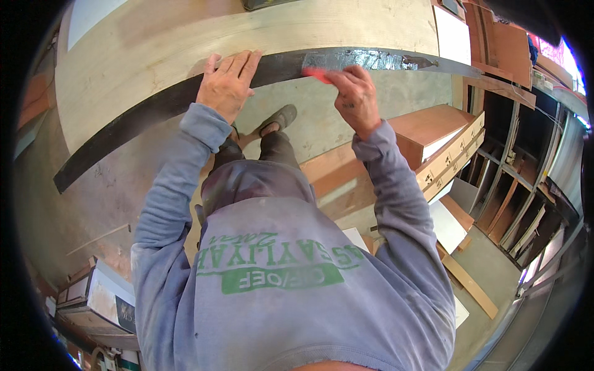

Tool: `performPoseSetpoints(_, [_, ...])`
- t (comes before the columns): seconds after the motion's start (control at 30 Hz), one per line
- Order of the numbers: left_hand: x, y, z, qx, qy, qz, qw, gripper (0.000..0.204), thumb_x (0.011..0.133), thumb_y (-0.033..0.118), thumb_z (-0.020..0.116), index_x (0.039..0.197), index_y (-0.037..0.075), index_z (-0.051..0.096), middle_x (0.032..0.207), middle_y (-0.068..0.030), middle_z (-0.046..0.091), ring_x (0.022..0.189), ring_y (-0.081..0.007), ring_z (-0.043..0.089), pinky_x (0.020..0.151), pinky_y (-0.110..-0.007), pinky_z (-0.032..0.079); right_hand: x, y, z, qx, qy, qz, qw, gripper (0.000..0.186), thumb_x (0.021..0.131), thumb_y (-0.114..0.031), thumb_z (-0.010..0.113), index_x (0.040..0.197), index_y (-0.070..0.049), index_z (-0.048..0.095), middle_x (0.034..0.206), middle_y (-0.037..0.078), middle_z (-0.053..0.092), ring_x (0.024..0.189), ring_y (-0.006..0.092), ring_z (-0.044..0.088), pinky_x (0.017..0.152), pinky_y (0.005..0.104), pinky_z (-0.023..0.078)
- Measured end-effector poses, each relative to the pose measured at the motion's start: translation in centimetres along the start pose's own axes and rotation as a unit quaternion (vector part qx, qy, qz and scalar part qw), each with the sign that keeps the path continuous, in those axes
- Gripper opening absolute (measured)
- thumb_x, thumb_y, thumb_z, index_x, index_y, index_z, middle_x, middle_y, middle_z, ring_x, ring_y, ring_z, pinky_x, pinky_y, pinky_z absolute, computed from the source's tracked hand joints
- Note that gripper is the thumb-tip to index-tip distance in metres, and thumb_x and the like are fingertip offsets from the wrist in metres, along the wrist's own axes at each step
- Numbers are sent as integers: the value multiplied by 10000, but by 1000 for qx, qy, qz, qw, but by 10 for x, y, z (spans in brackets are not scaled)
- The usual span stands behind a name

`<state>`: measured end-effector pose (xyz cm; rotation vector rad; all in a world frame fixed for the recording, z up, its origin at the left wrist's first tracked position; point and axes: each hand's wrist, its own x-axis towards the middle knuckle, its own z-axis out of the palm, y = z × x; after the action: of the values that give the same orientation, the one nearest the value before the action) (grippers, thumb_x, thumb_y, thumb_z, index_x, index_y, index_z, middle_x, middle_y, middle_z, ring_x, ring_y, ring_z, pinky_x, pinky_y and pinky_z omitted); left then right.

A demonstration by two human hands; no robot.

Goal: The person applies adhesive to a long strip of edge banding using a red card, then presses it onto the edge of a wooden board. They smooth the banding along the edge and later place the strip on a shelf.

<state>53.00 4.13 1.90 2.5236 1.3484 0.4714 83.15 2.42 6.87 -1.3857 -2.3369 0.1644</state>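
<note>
A long dark strip [145, 111] runs along the near edge of a pale wooden board [322, 26]. My left hand [226, 85] lies flat across the strip, its fingers stretched onto the board and holding nothing. My right hand [356, 99] pinches a small red spreader [317, 75], whose edge touches the strip. To the right of that edge, a shiny wet coat [356, 59] covers the strip's surface, with a darker patch near its far right part. Left of the spreader the strip looks matt. The spreader's grip end is hidden in my fingers.
Below the board, my sandalled foot [284, 115] stands on the concrete floor [99, 204]. Wooden boxes [433, 127] and long boards stand at the right, before a rack [526, 161] of panels. A white box-like unit [108, 290] sits at the lower left.
</note>
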Motion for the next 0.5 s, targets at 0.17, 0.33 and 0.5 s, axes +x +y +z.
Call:
performPoseSetpoints(0.17, [-2,-5,1,-22,-9,10,1000,896,756,260,849,1531,107,424,1398,-72,583,1280,-247,562,1166,-529,345,-21,54,-30,-116,57,230,965,145,908,-60,601,930,-36,742,850,207,704,830,397,653,705,498,506])
performPoseSetpoints(0.33, [2,-13,-3,-19,-38,33,999,858,783,245,835,1522,83,431,1338,-48,619,1270,-213,565,1165,-557,338,-22,134,-43,-230,49,295,926,96,791,-70,593,796,-36,683,787,234,686,731,455,647,688,534,507])
performPoseSetpoints(0.5, [4,-14,0,-63,-33,18,997,965,747,236,859,1566,93,369,1243,-98,641,1199,-265,595,1170,-528,344,-20,77,3,-192,52,153,968,215,717,46,582,849,-57,717,725,162,656,684,390,600,679,494,509])
